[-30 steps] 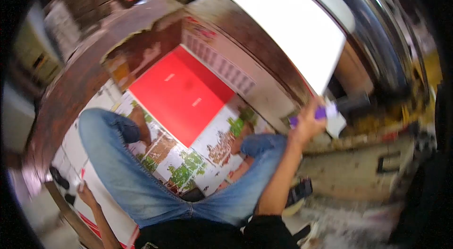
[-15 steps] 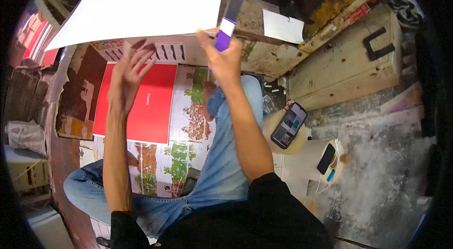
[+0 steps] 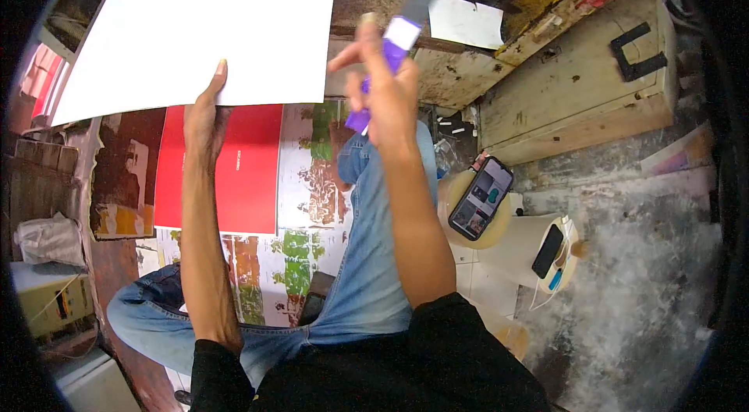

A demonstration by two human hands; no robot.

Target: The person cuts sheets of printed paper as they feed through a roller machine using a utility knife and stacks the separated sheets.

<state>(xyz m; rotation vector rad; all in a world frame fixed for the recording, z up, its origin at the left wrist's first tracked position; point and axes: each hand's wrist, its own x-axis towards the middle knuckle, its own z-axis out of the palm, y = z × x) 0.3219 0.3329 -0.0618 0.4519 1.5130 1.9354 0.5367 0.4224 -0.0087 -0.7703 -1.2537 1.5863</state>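
A large white sheet (image 3: 203, 22) fills the upper left, raised above the floor covering. My left hand (image 3: 205, 119) pinches its near edge, thumb on top and the other fingers hidden underneath. To the right of the sheet, my right hand (image 3: 388, 96) grips a flat-bladed tool (image 3: 398, 41) with a purple and white handle and a wide grey blade, blurred by motion. Thumb and forefinger point up, apart from the sheet. Below the sheet lies a red printed sheet (image 3: 222, 186) with small lettering, partly covered from view.
A phone (image 3: 481, 198) rests on a pale round stand beside my right knee, with another phone (image 3: 548, 251) and cable nearby. A worn wooden box (image 3: 569, 92) stands at the right. A small white paper (image 3: 466, 22) lies on the ledge. Printed paper (image 3: 300, 256) covers the floor.
My left hand has risen and taken hold of the white sheet's near edge. My right hand has let go of the sheet's corner, keeping the tool. The sheet has shifted left.
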